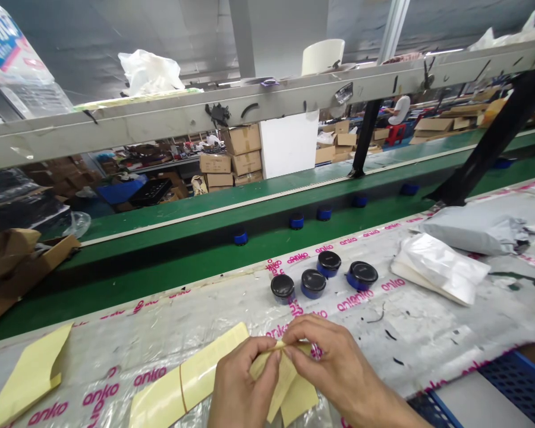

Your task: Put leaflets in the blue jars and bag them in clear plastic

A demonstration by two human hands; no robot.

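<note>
Pinching a yellow paper piece (300, 400) at its upper edge, with left hand (238, 386) and right hand (341, 368) equally near; right there, on the near side of the black-topped containers (312, 284), and trailing lengthwise from the pinch, away from those containers.

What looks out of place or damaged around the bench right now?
Small black scraps litter the pink-printed plastic sheet beyond the right hand, like stray offcuts. Ragged black bits cling to the grey metal rail, which looks untidy. The sheet's far right has an uneven dark patch; I can't tell whether it's stain or tear.
</note>
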